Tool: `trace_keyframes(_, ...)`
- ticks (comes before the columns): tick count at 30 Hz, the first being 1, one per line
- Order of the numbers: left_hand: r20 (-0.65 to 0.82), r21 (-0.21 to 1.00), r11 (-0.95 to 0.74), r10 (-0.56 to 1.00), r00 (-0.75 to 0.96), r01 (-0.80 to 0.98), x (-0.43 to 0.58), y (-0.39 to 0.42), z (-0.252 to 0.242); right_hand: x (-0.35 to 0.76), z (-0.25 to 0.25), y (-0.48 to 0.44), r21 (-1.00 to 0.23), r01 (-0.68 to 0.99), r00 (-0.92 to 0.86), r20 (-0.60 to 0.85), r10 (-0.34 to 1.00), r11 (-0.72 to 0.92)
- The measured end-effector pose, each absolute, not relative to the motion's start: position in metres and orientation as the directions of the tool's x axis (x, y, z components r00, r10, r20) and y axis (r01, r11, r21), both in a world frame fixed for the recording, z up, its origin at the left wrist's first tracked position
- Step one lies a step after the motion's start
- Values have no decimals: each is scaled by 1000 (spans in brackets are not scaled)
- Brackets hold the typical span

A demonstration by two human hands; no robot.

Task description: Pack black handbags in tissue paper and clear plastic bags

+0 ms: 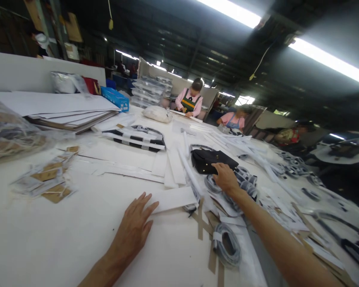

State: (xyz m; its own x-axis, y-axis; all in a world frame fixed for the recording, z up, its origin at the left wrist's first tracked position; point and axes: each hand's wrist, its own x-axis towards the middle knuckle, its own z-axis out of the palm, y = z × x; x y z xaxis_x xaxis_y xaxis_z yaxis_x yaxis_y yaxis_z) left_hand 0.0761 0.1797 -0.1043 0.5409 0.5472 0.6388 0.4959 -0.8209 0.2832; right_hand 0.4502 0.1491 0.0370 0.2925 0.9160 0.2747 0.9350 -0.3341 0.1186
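Observation:
My left hand (136,223) lies on the white table (66,243) with its fingers spread, the fingertips by the near end of a white strip (175,199). Farther forward and to the right, my right hand (225,177) reaches to a black bag (209,159), its fingertips at the bag's near edge; whether they grip it is not clear. The bag lies flat, with small gold-coloured studs on its near side. Rolled grey straps (245,181) lie beside and partly behind my right hand. A coiled grey strap (227,245) with a white band rests nearer, below my right forearm.
Packets with brown cards (52,175) and stacked white sheets (56,105) are at the left, with a blue box (115,99) behind. A checkered bag (134,137) lies mid-table. Strips and straps cover the right side. A person (190,99) works across the table, others farther right.

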Motion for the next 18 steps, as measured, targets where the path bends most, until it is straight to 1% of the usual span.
trace_keyframes(2, 594, 289, -821, 558, 579, 493, 76, 179, -110, 474, 33, 176, 149, 911, 351, 210, 913, -384)
trace_keyframes(6, 517, 298, -818, 571, 637, 492, 77, 176, -121, 503, 21, 207, 173, 890, 404, 135, 905, -423)
trace_keyframes(10, 474, 315, -821, 571, 671, 476, 80, 172, -127, 512, 10, 219, 201, 867, 444, 98, 890, -455)
trace_keyframes(14, 411, 356, -809, 584, 699, 467, 85, 173, -132, 511, 13, 222, 202, 816, 519, 157, 840, -542)
trace_keyframes(18, 332, 389, -795, 593, 733, 466, 87, 174, -129, 514, 51, 219, 156, 725, 611, 302, 731, -671)
